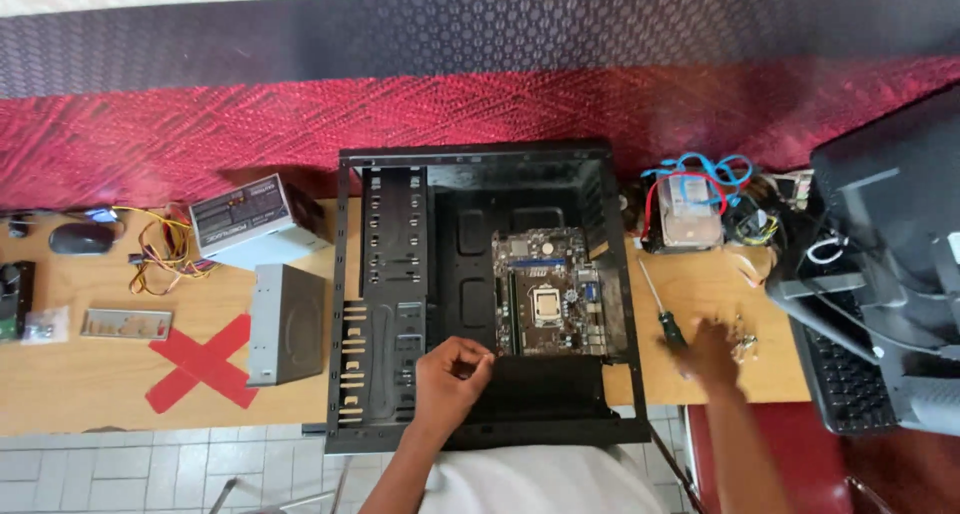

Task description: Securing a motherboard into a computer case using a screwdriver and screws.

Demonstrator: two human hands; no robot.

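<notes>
Left hand inside black metal case; right hand blurred over small screws.

A wooden table is spanning the view, daylight lying evenly across it. Beyond the table, a red patterned cloth is running along its far edge, with a dark band stretching behind that and a pale strip at the very top. Below the table's near edge, a pale tiled floor is showing. A red tape cross is sitting on the table.
</notes>
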